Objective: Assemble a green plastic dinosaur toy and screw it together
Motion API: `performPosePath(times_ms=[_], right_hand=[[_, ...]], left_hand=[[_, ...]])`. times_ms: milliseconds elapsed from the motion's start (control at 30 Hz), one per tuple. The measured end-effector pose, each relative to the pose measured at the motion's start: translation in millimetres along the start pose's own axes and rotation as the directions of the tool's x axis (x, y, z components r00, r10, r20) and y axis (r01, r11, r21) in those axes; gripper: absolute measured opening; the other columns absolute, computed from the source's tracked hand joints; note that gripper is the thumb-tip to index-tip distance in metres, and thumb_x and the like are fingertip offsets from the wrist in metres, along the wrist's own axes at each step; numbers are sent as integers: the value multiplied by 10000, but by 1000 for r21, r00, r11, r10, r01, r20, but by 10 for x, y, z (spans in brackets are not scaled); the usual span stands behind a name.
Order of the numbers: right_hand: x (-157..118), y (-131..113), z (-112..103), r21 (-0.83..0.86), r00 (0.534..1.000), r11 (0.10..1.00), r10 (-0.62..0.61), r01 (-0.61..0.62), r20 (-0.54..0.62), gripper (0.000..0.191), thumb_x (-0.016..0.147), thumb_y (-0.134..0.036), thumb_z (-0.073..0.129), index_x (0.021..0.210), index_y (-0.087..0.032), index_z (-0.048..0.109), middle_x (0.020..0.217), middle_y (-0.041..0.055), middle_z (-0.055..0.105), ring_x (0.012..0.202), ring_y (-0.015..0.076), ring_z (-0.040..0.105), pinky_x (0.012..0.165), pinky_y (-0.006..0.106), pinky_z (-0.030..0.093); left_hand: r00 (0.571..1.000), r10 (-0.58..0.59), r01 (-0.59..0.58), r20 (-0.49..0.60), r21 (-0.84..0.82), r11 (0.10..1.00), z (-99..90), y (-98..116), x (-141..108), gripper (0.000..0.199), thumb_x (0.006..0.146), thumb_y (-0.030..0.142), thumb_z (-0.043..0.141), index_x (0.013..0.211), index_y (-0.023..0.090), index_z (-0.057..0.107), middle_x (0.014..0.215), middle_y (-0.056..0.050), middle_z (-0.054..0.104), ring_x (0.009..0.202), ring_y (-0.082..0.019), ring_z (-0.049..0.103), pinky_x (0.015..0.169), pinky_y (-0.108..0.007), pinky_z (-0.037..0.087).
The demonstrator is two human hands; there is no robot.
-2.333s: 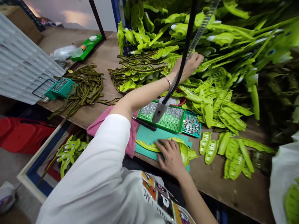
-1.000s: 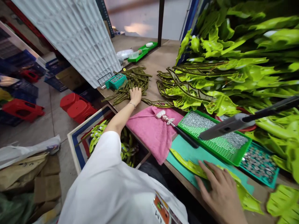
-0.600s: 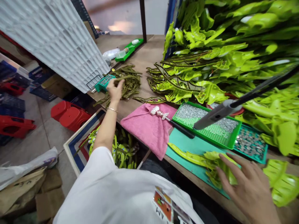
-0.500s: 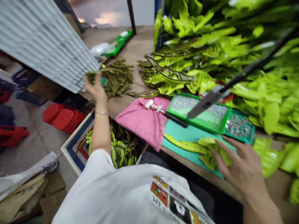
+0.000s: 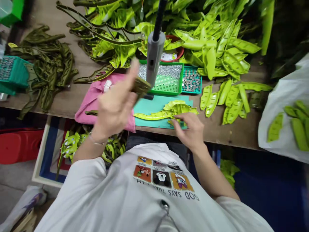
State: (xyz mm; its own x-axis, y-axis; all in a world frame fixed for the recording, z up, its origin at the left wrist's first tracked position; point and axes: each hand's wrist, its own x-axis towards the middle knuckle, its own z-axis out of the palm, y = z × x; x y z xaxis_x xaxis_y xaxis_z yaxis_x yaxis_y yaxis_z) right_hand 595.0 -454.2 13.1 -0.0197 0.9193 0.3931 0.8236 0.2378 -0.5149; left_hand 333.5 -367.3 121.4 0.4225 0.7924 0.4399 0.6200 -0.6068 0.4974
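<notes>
My left hand (image 5: 116,106) is raised and blurred above the pink towel (image 5: 101,100). It pinches a small olive-brown leaf piece (image 5: 141,87) at the fingertips. My right hand (image 5: 189,129) grips the lower edge of a lime-green plastic leaf (image 5: 166,112) lying on a teal mat (image 5: 154,108). Just beyond the mat stand a green perforated tray of silver rhinestones (image 5: 166,82) and a teal tray of round metal studs (image 5: 191,80). A grey cylindrical hanging tool (image 5: 153,54) on a black cable hangs above the green tray, close to the olive piece.
Heaps of lime-green leaves (image 5: 217,42) and a pile of olive leaves (image 5: 45,71) cover the wooden table (image 5: 253,133). A white plastic bag (image 5: 282,112) holding green leaves is at right. A box of leaf sprays (image 5: 79,145) sits below the table's near edge.
The view has swung down and around toward the table's front. My left hand has come from the olive pile to above the towel, carrying an olive piece. My right hand has shifted along the lime leaf.
</notes>
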Motion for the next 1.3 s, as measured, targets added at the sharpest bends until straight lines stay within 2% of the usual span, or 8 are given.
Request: performPosePath(times_ms=[133,200,267,433,533,700,1133,1300], right_hand=[[39,-87,258,-124,970,982,161,-139,183,174,823,-329,651,903,-175,641,905,109,604,849,265,584,737,405,493],[77,-95,319,-156,946,967,234,-203,222,131,800,-291,644,860,-175,639,915,110,582,820,254,566,708,391,475],[103,-103,324,-130,933,958,280,-256,226,96,812,-272,613,829,-183,646,905,100,587,798,236,561,698,372,466],[52,-84,184,93,937,944,296,-317,187,77,827,-242,569,805,-200,630,822,52,667,744,189,616,730,332,499],[-41,2,80,182,959,942,269,-281,86,70,809,-219,584,871,-208,614,804,31,701,706,172,650,712,311,522],[-132,190,44,109,985,980,171,-167,-23,342,828,-194,556,1162,-205,626,849,42,714,743,201,664,753,359,546],[-142,339,280,-59,997,996,-71,69,-27,275,954,-252,533,1152,-201,717,780,55,613,730,178,558,709,338,447],[-171,380,329,-118,998,991,-66,64,-12,301,984,-257,498,1203,-212,699,821,69,618,770,186,581,731,341,440]], left_hand=[[904,88,-152,418,122,981,578,5,-108,637,1047,503,309,1568,137,291,1206,-137,647,1002,-219,676,839,-320,555],[864,85,-181,496,150,972,781,-73,-191,796,985,579,449,1571,92,218,1246,-181,601,1012,-265,665,787,-335,553],[848,80,-189,525,157,969,926,-138,-275,728,982,507,495,1529,96,245,1282,-202,562,1037,-282,650,765,-344,551],[854,81,-212,513,202,956,1025,-172,-328,291,1019,235,400,1298,165,439,1177,-139,571,993,-232,625,727,-310,539],[862,140,-289,487,245,926,1023,-126,-252,331,1009,272,483,1323,169,467,1169,-136,579,1022,-244,599,778,-330,539],[831,182,-326,526,195,925,1155,-70,-217,412,986,285,560,1383,190,510,1114,-119,606,1012,-243,580,819,-341,522],[907,66,-157,417,186,970,1378,-72,-415,443,1038,425,417,1412,243,569,1073,-108,617,972,-230,546,818,-344,468],[930,33,-76,367,104,992,1436,-98,-411,414,1033,394,444,1377,239,616,1077,-107,622,976,-232,545,864,-365,475]])
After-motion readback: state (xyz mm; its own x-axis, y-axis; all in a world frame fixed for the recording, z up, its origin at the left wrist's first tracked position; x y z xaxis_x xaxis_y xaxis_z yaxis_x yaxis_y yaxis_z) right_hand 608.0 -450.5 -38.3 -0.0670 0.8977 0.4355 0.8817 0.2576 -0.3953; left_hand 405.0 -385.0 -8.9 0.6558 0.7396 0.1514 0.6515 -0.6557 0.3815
